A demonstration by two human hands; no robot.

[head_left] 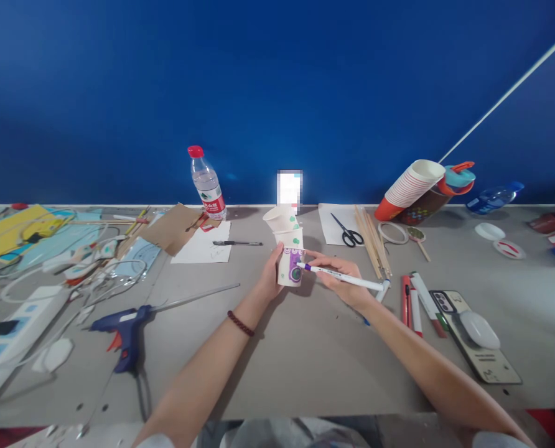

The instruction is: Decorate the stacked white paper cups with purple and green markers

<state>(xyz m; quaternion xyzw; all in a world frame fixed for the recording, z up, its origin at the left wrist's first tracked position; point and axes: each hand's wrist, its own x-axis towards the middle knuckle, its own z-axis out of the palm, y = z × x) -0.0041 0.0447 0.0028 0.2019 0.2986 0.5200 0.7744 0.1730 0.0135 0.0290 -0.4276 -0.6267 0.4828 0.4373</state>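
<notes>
Stacked just below the middle of the frame: pale paper cups (289, 239) with green spots up the side, a purple patch around a dark green disc low down, and an open mouth at the top tipped toward the upper left. Slanting from beside that patch toward the lower right of the frame: a white marker (345, 278), uncapped-looking, purple at the end nearest the cups.

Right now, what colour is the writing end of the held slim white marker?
Purple, on the slim white marker in the right hand; head view.
</notes>
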